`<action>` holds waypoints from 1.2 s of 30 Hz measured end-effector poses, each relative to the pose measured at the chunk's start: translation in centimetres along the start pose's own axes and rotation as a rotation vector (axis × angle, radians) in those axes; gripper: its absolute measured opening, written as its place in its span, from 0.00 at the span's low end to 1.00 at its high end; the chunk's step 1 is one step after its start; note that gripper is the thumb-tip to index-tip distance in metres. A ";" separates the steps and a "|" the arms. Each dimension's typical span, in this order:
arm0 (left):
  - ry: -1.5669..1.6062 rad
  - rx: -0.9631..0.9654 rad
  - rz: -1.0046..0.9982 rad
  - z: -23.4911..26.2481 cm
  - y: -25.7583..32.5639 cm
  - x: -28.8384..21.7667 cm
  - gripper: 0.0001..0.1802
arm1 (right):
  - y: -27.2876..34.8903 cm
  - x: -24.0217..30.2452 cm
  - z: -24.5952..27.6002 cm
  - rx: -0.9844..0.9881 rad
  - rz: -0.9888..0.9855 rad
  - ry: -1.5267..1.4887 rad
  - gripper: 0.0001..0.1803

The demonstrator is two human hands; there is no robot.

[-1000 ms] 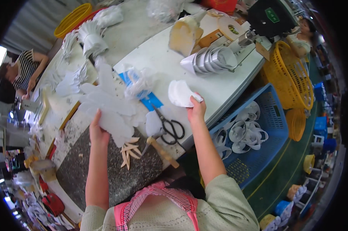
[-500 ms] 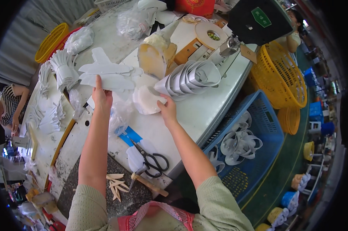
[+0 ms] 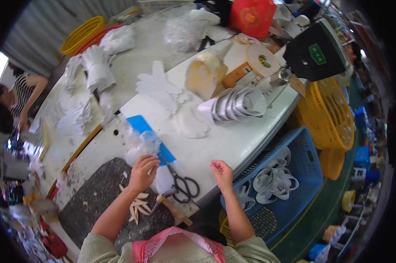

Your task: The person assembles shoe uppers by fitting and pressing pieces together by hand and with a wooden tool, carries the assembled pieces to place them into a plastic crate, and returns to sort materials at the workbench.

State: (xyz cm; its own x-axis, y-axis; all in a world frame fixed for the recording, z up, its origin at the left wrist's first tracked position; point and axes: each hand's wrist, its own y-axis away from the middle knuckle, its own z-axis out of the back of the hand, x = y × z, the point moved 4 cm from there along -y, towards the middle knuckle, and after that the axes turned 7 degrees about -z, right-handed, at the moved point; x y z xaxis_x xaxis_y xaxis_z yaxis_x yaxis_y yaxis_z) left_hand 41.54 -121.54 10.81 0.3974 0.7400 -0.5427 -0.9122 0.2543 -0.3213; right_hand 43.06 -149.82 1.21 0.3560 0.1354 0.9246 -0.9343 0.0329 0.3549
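My left hand point(image 3: 144, 172) hovers low over the near part of the table, its fingers loosely bent and slightly apart, with nothing visible in them. Right by its fingertips lies a crumpled clear plastic bag point(image 3: 138, 147), partly over a blue sheet point(image 3: 139, 123). My right hand point(image 3: 223, 174) is near the table's right edge, fingers curled in and apparently nothing in them. Between the hands lie black-handled scissors point(image 3: 184, 186). Farther off are a pile of flat white cut pieces point(image 3: 160, 90) and a rounded white stack point(image 3: 190, 122), beside nested white curved pieces point(image 3: 237, 104).
On a dark stone slab point(image 3: 106, 188) lie pale slivers point(image 3: 138, 206) and a wooden-handled hammer point(image 3: 174, 210). A blue crate point(image 3: 309, 151) with white pieces stands at right, below a yellow basket point(image 3: 331, 114). A black machine head point(image 3: 314, 52) overhangs the far right; another person point(image 3: 24, 96) sits at left.
Both hands have left the white pieces and drawn back toward me. The flat pieces and rounded stack now lie on the table. More of the blue sheet shows. The view has shifted.
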 end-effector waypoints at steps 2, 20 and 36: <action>0.030 -0.026 0.118 0.7 2.6 -1.0 0.10 | 0.7 1.1 -1.2 0.067 -0.007 0.030 0.10; -0.002 -0.008 0.648 7.6 25.4 -6.5 0.07 | 0.0 7.3 -22.5 0.074 0.776 0.549 0.14; 0.287 -0.244 0.425 10.4 14.7 -3.9 0.08 | 5.0 12.5 -16.7 0.249 0.212 -0.395 0.17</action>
State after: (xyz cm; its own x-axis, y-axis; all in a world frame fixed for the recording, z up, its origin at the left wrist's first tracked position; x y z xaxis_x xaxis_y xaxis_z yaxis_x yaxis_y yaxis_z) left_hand 25.53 -114.21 16.30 0.0429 0.5385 -0.8415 -0.9618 -0.2056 -0.1805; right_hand 42.55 -131.40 12.28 0.1836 -0.2723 0.9445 -0.9713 -0.1979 0.1317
